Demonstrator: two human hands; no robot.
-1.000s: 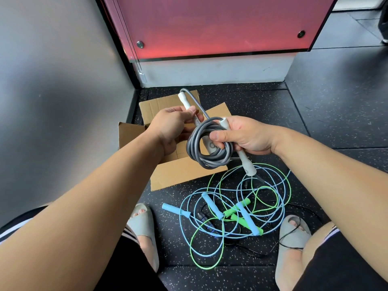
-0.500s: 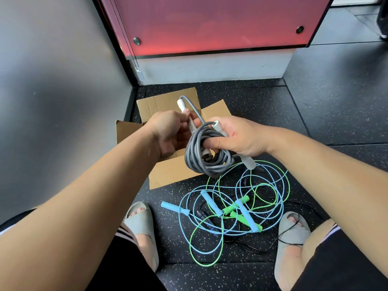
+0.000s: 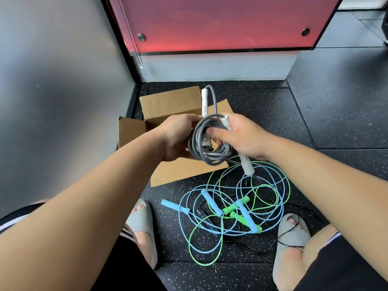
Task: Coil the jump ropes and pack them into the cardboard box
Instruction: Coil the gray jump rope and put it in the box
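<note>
Grey rope (image 3: 210, 153): wound into a tight multi-strand coil, held in the air between both hands, over the near edge of the box (image 3: 168, 102).

First handle (image 3: 204, 101): white, stands upright out of the top of the coil, with a loop of grey cord arching off its tip and back down into the bundle.

Second handle (image 3: 246, 164): pale grey, slants down to the right through the right palm; its lower end sticks out below the hand.

Left hand (image 3: 178, 137): curled round the left side of the coil at the foot of the first handle. Fingertips hidden behind the cord.

Right hand (image 3: 241, 137): fingers wrapped round the second handle, thumb pressed onto the coil strands.

Box: cardboard, on the floor (image 3: 315, 114) in the corner by the grey wall (image 3: 63, 91), flaps spread open. Interior mostly hidden by the hands; contents cannot be told.

Floor, near side of the box: loose tangle of blue ropes (image 3: 211, 201) and a green rope (image 3: 236, 205) with overlapping loops, handles lying in the middle of the heap. A thin black rope (image 3: 283, 234) runs under them toward the right foot.

Grey slippers (image 3: 140, 219) sit on either side of the tangle.

Red panel (image 3: 220, 22) stands beyond the box.
</note>
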